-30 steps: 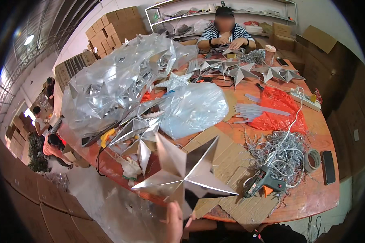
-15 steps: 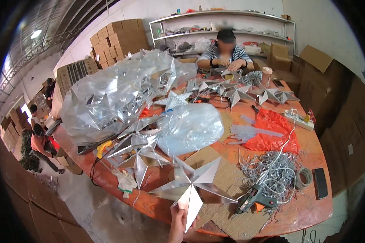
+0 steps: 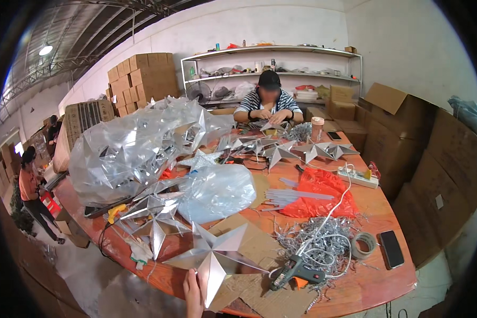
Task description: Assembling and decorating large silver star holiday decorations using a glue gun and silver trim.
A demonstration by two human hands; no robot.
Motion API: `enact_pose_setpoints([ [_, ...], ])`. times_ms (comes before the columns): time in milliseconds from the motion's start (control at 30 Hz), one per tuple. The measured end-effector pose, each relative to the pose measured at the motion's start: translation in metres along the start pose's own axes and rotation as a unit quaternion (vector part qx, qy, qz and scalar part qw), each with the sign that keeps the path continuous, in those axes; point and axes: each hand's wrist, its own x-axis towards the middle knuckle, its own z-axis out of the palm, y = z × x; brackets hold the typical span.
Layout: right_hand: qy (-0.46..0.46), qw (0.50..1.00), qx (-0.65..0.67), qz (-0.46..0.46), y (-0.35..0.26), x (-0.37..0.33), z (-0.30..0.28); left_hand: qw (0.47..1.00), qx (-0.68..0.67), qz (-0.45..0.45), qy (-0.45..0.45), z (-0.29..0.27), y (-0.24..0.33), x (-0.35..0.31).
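My left hand (image 3: pixel 193 292) comes in at the lower edge and is closed on the near point of a big silver five-pointed star (image 3: pixel 213 255). Its thumb and fingers are partly hidden by that point. The star's faceted shiny face is turned up, above a flat cardboard sheet (image 3: pixel 254 289) at the table's near edge. Just left of it lies another silver star (image 3: pixel 158 225), near a white work glove (image 3: pixel 139 251). To the right a black glue gun (image 3: pixel 297 273) with an orange trigger rests beside tangled silver tinsel (image 3: pixel 318 241). My right hand is out of view.
Clear plastic bags (image 3: pixel 217 191) and a large bagged heap of stars (image 3: pixel 127 153) cover the left side. A red bag (image 3: pixel 323 196), tape roll (image 3: pixel 363 245), phone (image 3: pixel 391 249) and power strip (image 3: pixel 358 177) lie right. Across the table (image 3: pixel 376 286) a person (image 3: pixel 267 100) handles a star.
The view has tilted up and turned right, so the table's contents sit lower and further left. My left hand keeps hold of the star. A far person at the left stands more upright.
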Motion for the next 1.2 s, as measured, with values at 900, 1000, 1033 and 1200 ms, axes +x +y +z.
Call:
enact_pose_setpoints([
  [900,0.238,0.837,-0.437,0.227,-0.056,-0.092,-0.171,0.975,-0.104,-0.004,-0.197,-0.010,0.010,-0.010],
  [1000,0.196,0.842,-0.429,0.263,-0.041,-0.090,-0.172,0.973,-0.102,0.023,-0.204,-0.013,0.008,-0.010],
  [1033,0.194,0.844,-0.427,0.259,-0.037,-0.087,-0.173,0.973,-0.105,0.023,-0.202,-0.014,0.009,-0.011],
  [1200,0.184,0.866,-0.397,0.240,-0.022,-0.078,-0.179,0.966,-0.071,0.070,-0.240,-0.018,0.006,-0.007],
])
